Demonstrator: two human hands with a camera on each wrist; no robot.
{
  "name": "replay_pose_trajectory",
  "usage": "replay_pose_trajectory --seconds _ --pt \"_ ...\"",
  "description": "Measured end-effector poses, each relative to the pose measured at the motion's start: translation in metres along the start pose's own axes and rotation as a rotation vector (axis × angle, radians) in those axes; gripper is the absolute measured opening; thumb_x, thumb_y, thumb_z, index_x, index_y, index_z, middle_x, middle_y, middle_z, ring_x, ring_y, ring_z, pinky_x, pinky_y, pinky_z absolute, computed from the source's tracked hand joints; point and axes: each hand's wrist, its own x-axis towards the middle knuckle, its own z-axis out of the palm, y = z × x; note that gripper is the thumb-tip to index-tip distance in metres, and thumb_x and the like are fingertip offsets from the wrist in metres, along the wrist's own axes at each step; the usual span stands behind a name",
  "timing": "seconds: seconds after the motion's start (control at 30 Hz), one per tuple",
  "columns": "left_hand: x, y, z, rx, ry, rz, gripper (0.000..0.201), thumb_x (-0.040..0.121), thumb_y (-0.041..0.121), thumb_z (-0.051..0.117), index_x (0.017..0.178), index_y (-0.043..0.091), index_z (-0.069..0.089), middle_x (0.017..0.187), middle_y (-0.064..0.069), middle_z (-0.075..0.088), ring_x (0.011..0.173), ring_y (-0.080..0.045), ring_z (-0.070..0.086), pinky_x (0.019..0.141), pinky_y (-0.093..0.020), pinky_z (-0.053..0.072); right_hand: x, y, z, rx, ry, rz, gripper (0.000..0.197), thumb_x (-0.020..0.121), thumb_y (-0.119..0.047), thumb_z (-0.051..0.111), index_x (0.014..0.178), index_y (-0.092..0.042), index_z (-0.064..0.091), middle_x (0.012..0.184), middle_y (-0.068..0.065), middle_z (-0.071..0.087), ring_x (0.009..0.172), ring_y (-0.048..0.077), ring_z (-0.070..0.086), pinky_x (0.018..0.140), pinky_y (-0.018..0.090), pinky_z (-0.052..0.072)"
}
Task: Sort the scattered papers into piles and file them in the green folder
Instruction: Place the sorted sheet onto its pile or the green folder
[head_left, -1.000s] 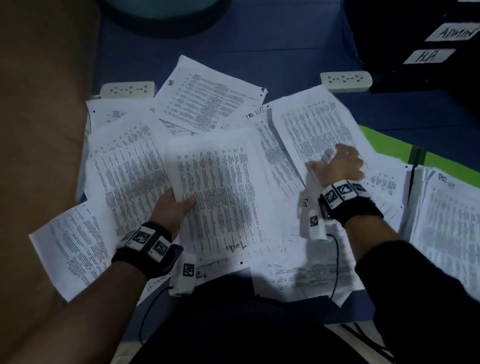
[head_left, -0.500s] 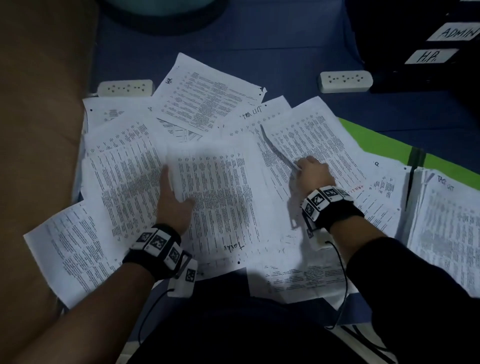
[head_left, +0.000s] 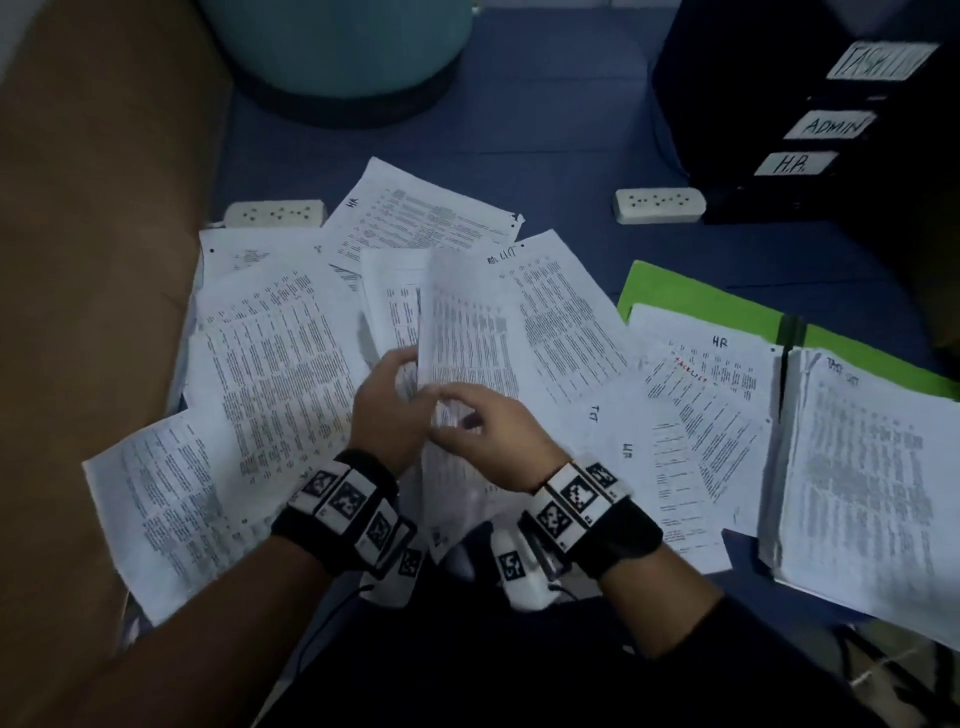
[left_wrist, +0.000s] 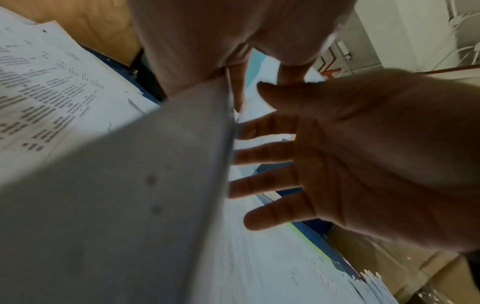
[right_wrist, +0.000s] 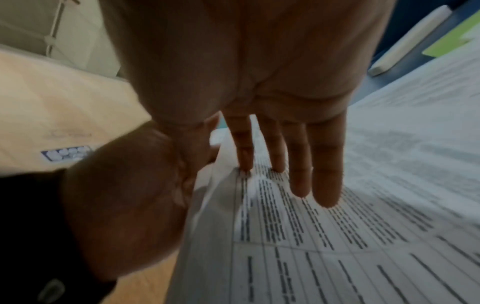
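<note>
My left hand (head_left: 387, 410) pinches the lower part of a thin raised sheaf of white printed sheets (head_left: 467, 338), while my right hand (head_left: 488, 431) lies flat-fingered against its face. The sheets are light, limp and slippery, so I'd grip near an edge. The rest lie scattered, beside the open lime-green card folder (head_left: 691, 296).

Two power strips (head_left: 274, 213), three labels (head_left: 827, 126)

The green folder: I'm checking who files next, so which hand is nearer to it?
Right. The right hand is at the middle of the papers, on the side towards the green folder. The left hand grips lifted sheets just beyond it, farther from the folder.
</note>
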Motion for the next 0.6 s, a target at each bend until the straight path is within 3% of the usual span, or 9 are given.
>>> replay_pose_trajectory --seconds 0.1,0.17,0.23,0.3,0.4,0.43,0.5,0.53,0.6 --pt "-0.010 0.008 -0.005 -0.002 -0.024 0.120 0.036 0.083 -0.009 0.057 0.111 0.014 0.055 0.096 0.001 0.060 0.057 0.007 0.053 0.052 -0.003 0.038 -0.014 0.013 -0.014 0.164 0.005 0.050 0.046 0.089 -0.024 0.064 0.133 -0.029 0.051 0.135 -0.010 0.054 0.094 0.005 0.061 0.090 0.024 0.047" --pt "-0.017 0.016 -0.006 -0.022 -0.073 0.196 0.042 0.083 -0.010 0.058 0.112 0.019 0.050 0.106 0.002 0.058 0.075 0.012 0.055 0.068 -0.005 0.045 -0.022 0.024 -0.026 0.164 0.178 0.122 0.049 0.088 -0.025 0.066 0.134 -0.024 0.048 0.137 -0.005 0.053 0.096 0.012 0.061 0.095 0.035 0.048" --pt "-0.023 0.025 -0.007 -0.067 -0.136 0.250 0.057 0.083 -0.009 0.059 0.127 0.022 0.042 0.131 0.007 0.048 0.116 0.010 0.043 0.102 -0.002 0.028 -0.030 0.038 -0.044 0.114 0.440 0.247 0.059 0.085 -0.030 0.070 0.136 -0.019 0.042 0.136 0.000 0.051 0.103 0.021 0.059 0.098 0.040 0.046" --pt "-0.028 0.036 -0.007 -0.143 -0.217 0.259 0.078 0.084 -0.009 0.058 0.144 0.029 0.024 0.147 0.021 0.027 0.134 0.011 0.023 0.104 0.003 0.012 -0.041 0.051 -0.064 0.200 0.603 0.338 0.074 0.081 -0.036 0.073 0.141 -0.017 0.033 0.141 0.004 0.046 0.115 0.025 0.055 0.102 0.044 0.043" --pt "-0.031 0.045 -0.007 -0.199 -0.295 0.269 0.092 0.087 -0.006 0.057 0.148 0.036 0.003 0.138 0.044 0.012 0.121 0.032 0.020 0.097 0.008 0.014 -0.055 0.072 -0.090 0.437 0.622 0.342 0.077 0.073 -0.044 0.078 0.136 -0.022 0.039 0.137 0.002 0.052 0.120 0.023 0.053 0.103 0.049 0.041" --pt "-0.031 0.046 -0.007 -0.199 -0.303 0.258 0.089 0.087 -0.005 0.057 0.148 0.037 0.007 0.139 0.043 0.017 0.120 0.031 0.024 0.100 0.005 0.017 -0.059 0.073 -0.095 0.521 0.587 0.305 0.059 0.077 -0.038 0.076 0.126 -0.021 0.049 0.127 0.002 0.059 0.114 0.022 0.057 0.101 0.048 0.042" --pt "-0.032 0.047 -0.005 -0.193 -0.279 0.210 0.071 0.088 -0.004 0.058 0.145 0.030 0.032 0.139 0.024 0.044 0.122 0.013 0.043 0.110 -0.018 0.031 -0.068 0.074 -0.101 0.625 0.531 0.211 0.024 0.088 -0.014 0.064 0.110 -0.021 0.061 0.108 0.000 0.069 0.099 0.019 0.064 0.095 0.043 0.046" --pt "-0.033 0.048 -0.003 -0.193 -0.240 0.175 0.057 0.088 -0.003 0.057 0.136 0.025 0.045 0.128 0.016 0.057 0.116 0.006 0.052 0.108 -0.030 0.039 -0.071 0.074 -0.104 0.622 0.517 0.172 0.022 0.090 -0.007 0.060 0.107 -0.021 0.063 0.104 -0.001 0.071 0.096 0.018 0.066 0.093 0.042 0.047" --pt "-0.037 0.052 0.003 -0.191 -0.161 0.119 0.038 0.089 0.000 0.058 0.116 0.027 0.055 0.108 0.011 0.065 0.101 -0.002 0.061 0.099 -0.040 0.048 -0.079 0.068 -0.112 0.600 0.528 0.106 0.021 0.090 -0.003 0.058 0.102 -0.019 0.063 0.096 -0.004 0.073 0.088 0.014 0.067 0.085 0.038 0.049"
